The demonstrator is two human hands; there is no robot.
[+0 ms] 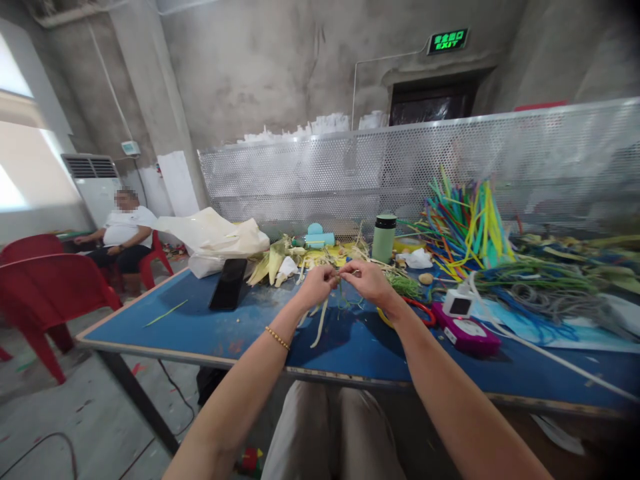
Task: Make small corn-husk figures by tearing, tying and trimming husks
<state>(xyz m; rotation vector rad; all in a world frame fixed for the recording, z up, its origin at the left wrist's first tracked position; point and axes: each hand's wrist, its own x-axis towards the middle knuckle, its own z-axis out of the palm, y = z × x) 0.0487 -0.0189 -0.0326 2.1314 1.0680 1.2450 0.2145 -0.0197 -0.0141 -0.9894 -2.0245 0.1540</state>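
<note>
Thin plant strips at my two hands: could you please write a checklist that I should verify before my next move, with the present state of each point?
1. Both hands in view: ok; left hand and right hand meet above the blue table.
2. Which strip each hand pinches: cannot tell; the fingertips are too small and blurred.
3. Phone away from the hands: ok, it lies to their left.
4. Green bottle upright, lid on: ok.
5. Space just beyond the hands free of scraps: not ok; dry husks and other pieces lie there.
</note>
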